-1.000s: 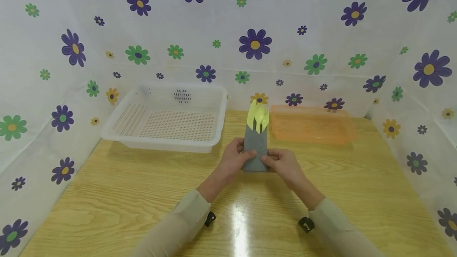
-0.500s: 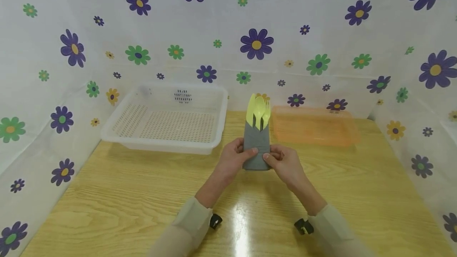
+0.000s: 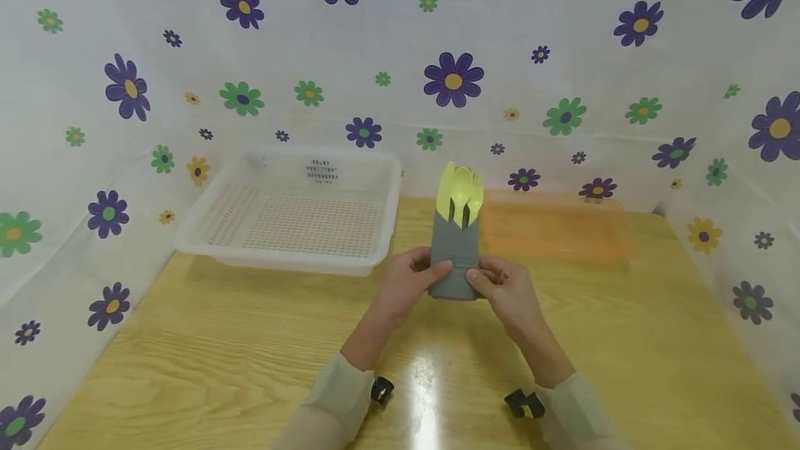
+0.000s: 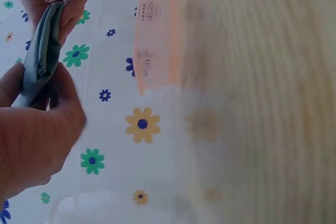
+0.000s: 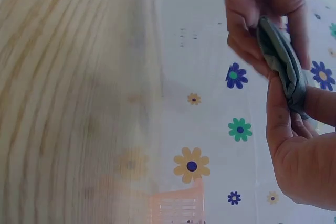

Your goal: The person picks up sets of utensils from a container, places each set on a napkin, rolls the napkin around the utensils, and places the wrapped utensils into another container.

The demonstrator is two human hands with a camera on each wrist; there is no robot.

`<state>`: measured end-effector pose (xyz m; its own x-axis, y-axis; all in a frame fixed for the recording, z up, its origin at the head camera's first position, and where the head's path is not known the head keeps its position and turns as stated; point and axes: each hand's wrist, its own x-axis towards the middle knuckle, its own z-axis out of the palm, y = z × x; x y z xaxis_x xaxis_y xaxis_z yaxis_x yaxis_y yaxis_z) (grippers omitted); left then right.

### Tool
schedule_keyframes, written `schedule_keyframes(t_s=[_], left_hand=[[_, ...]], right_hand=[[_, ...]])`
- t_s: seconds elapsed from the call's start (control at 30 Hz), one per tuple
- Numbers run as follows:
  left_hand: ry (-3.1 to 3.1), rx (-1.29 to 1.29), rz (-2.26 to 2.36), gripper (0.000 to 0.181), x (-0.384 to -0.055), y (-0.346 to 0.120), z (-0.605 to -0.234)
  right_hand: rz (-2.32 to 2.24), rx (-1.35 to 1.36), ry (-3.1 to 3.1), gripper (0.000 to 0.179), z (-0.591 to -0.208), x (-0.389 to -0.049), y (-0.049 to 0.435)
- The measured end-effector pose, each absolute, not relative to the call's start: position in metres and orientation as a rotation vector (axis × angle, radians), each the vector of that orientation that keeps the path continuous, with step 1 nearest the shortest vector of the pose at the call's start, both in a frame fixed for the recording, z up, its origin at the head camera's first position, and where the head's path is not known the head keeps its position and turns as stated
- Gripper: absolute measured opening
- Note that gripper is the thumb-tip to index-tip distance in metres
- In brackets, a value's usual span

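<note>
A grey folded napkin (image 3: 455, 245) forms a pocket, with a yellow-green knife (image 3: 445, 189), spoon (image 3: 462, 189) and fork (image 3: 477, 201) standing out of its top. The left hand (image 3: 409, 283) pinches the napkin's lower left edge, thumb across the front. On the opposite edge, the right hand (image 3: 507, 290) grips it the same way. Both wrist views look at the bottom end, where the folded layers of the napkin (image 4: 44, 51) show between the hands. The bundle is held up above the table, tilted so its front faces the head camera. The cutlery's lower ends are hidden inside the cloth.
A white perforated plastic basket (image 3: 287, 262) stands at the back left of the wooden table (image 3: 237, 346). Behind the right hand lies a shallow orange basket (image 3: 562, 228). A flower-printed sheet (image 3: 275, 40) encloses the back and both sides.
Both hands have raised the napkin bundle slightly and tipped it more upright, and it sits a little farther right in the head view. Their grip looks the same.
</note>
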<state>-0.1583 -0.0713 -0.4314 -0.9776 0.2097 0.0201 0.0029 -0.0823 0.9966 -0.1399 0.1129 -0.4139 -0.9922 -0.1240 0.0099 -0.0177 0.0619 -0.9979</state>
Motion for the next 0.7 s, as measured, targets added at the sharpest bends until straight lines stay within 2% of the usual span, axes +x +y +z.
schedule_keyframes(t_s=[0.27, 0.7], left_hand=[[2.278, 0.384, 1.978, 0.029, -0.1518, -0.0767, -0.4249], [2.129, 0.4, 2.014, 0.031, -0.1572, -0.077, -0.4248]], right_hand=[[-2.107, -0.146, 2.206, 0.032, -0.4158, -0.1413, 0.1165], [-2.176, -0.255, 2.081, 0.034, -0.4189, -0.1439, 0.1228]])
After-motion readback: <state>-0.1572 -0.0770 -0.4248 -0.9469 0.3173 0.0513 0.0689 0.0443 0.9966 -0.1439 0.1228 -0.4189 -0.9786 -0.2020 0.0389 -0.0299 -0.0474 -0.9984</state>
